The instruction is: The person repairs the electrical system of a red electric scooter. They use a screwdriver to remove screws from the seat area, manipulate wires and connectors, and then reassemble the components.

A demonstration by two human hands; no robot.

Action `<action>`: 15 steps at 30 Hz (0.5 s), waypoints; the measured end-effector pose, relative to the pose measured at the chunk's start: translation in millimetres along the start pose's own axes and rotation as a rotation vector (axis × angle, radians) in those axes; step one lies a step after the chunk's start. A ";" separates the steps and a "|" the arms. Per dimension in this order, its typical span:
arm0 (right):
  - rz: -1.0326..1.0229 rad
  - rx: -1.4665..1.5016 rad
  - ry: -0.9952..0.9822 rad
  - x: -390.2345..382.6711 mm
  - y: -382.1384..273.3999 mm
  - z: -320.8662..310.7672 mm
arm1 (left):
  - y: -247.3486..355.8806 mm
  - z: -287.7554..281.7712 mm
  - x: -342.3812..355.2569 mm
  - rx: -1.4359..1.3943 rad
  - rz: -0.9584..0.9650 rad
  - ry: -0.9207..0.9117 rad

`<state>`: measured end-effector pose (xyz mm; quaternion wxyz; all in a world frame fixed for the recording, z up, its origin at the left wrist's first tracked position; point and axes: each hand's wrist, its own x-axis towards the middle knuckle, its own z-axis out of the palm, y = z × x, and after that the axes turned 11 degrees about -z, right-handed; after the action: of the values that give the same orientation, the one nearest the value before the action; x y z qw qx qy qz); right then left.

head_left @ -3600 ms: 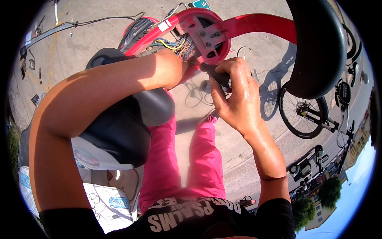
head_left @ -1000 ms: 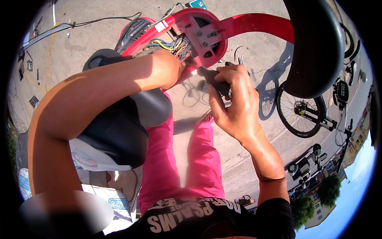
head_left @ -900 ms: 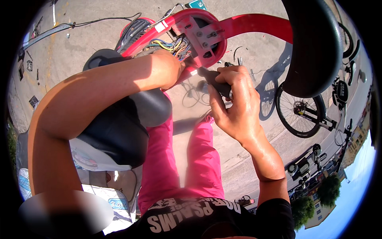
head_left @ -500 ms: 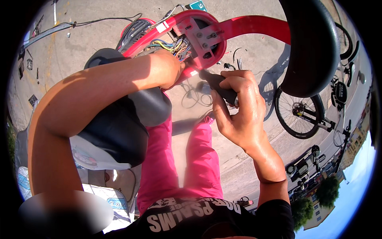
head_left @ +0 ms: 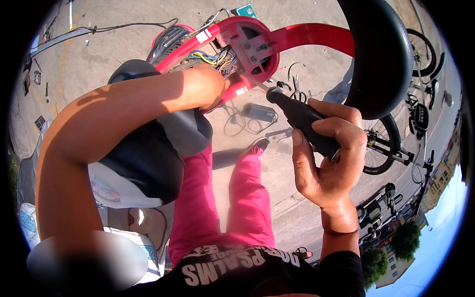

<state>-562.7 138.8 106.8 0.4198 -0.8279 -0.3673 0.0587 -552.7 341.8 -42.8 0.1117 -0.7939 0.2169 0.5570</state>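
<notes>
A screwdriver with a black handle (head_left: 307,119) is held in my right hand (head_left: 336,153), the fingers and thumb closed round its rear half. Its thin shaft slants up and left to the lower rim of a red vehicle frame (head_left: 203,42); I cannot tell whether the tip touches. My left hand (head_left: 210,86) reaches over the near side of that frame, its fingers mostly hidden inside. Beside it, a bundle of coloured wires (head_left: 215,57) lies in the frame's open cavity. A metal plate with bolts (head_left: 250,47) sits at the frame's rounded end.
A black seat (head_left: 383,59) hangs over the upper right. Below my left arm is a dark padded saddle (head_left: 188,131). On the ground lie a black box with a cable (head_left: 260,113) and a scissor-like tool (head_left: 297,89). Bicycles, one with its wheel (head_left: 381,143) showing, stand right.
My right hand has drawn back right and down with the screwdriver, away from the red frame, so its shaft now shows. My left hand has stayed nearly in place.
</notes>
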 end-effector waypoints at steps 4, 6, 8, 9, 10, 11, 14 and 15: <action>0.050 0.013 0.031 2.3 1.7 -3.8 | -1.8 8.8 -0.5 0.043 0.074 0.091; 0.043 0.008 0.047 3.9 3.7 -4.6 | -1.1 11.7 -1.8 0.034 0.063 0.131; 0.039 0.009 0.063 5.4 4.0 -5.5 | -2.9 11.1 -4.5 -0.018 0.069 0.162; 0.040 0.010 0.071 5.7 4.2 -6.1 | -5.8 5.2 -9.6 -0.063 0.084 0.175; 0.046 0.005 0.077 4.9 4.6 -7.4 | -7.8 -1.9 -13.6 -0.108 0.107 0.190; 0.032 -0.015 0.082 4.0 5.2 -8.9 | -11.7 -9.6 -17.1 -0.242 0.112 0.090; -0.011 -0.059 0.077 3.9 4.4 -14.9 | -26.3 -30.0 -41.6 -0.893 -0.001 -0.164; -0.026 -0.067 0.062 5.4 1.6 -17.1 | -29.5 -21.8 -42.2 -1.181 0.036 -0.143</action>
<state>-551.0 130.5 117.7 0.4035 -0.8381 -0.3667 0.0154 -532.7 368.0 2.4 -0.3439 -0.6785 -0.1243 0.6371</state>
